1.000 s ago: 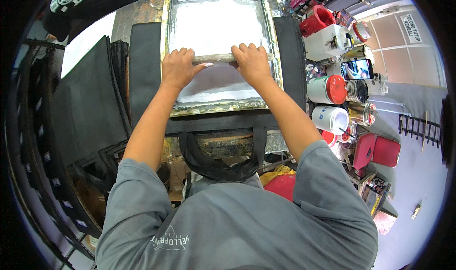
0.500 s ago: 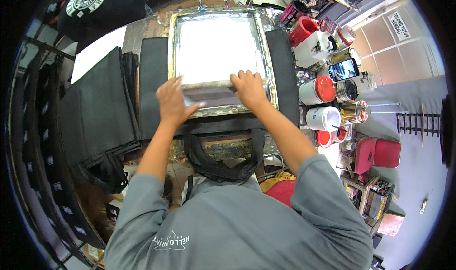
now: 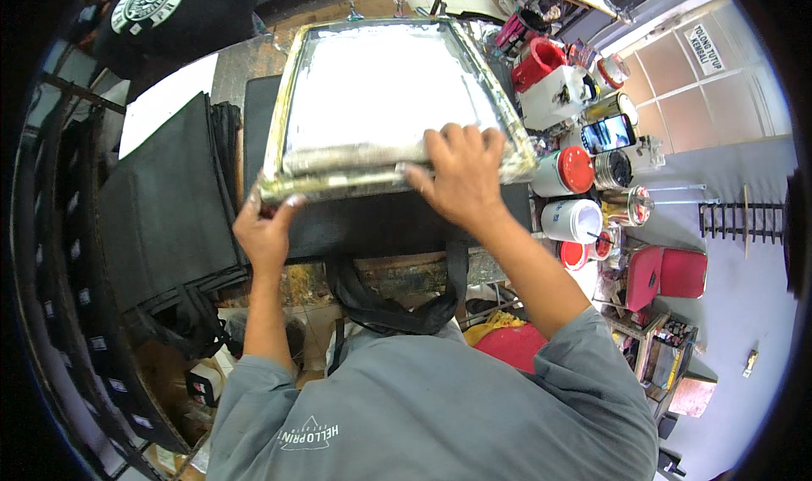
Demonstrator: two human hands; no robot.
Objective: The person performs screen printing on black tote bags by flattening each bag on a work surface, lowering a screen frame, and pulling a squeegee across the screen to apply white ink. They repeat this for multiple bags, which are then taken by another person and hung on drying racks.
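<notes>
A screen printing frame (image 3: pixel 280 117) is tilted, its near edge raised off a black fabric bag (image 3: pixel 364 232) that lies flat on the table. White ink (image 3: pixel 381 92) covers most of its mesh. My left hand (image 3: pixel 264 234) grips the frame's near left corner, thumb on the near edge. Lying across the near end of the mesh is a squeegee (image 3: pixel 351 157), slightly blurred. My right hand (image 3: pixel 465 177) is closed over its right part, the thumb by the frame's near edge. The bag's handle (image 3: pixel 459 282) hangs over the table's front edge toward me.
A stack of black bags (image 3: pixel 169 202) lies at the left beside a white sheet (image 3: pixel 169 101). Along the right stand ink tubs (image 3: pixel 550 172), a red container (image 3: pixel 538 65), a white jerrycan (image 3: pixel 550 96) and a phone (image 3: pixel 607 134). Red chairs (image 3: pixel 681 272) stand farther right.
The frame's near edge has risen from the bag and come toward me. My left hand has moved left and down onto its corner. My right hand stays on the squeegee.
</notes>
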